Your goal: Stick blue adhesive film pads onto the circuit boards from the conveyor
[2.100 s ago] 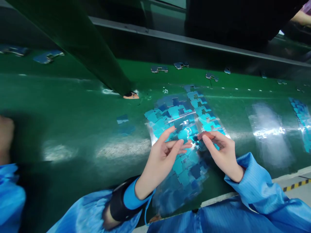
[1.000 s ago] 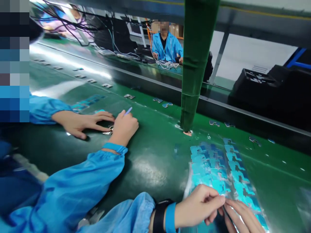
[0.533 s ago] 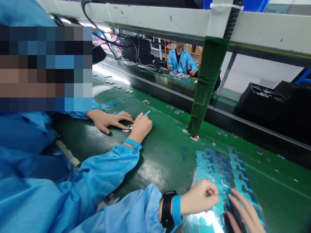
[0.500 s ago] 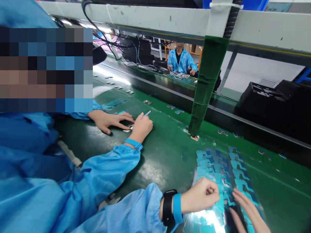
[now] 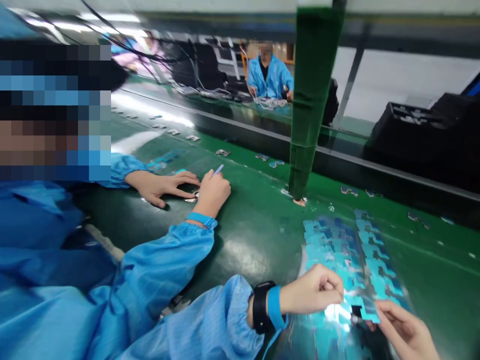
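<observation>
A clear sheet (image 5: 347, 252) covered with several blue shaped stickers lies on the green belt (image 5: 255, 240) in front of me. My left hand (image 5: 313, 290), with a black wristband and blue cuff, is curled into a loose fist on the sheet's near end, its fingertips pinched at the film. My right hand (image 5: 403, 330) sits at the lower right edge, fingers bent, gripping the corner of a blue sticker (image 5: 369, 312) at the sheet's near right edge.
A co-worker in a blue coat sits at my left; one hand (image 5: 161, 185) lies flat on the belt, the other (image 5: 213, 192) holds a thin tool over a small part. A green post (image 5: 309, 105) stands behind the sheet. Small parts dot the belt's far side.
The view has dipped slightly and blurred. My right hand has drawn back toward the lower right and now grips a blue piece. My left fist stays on the sheet.
</observation>
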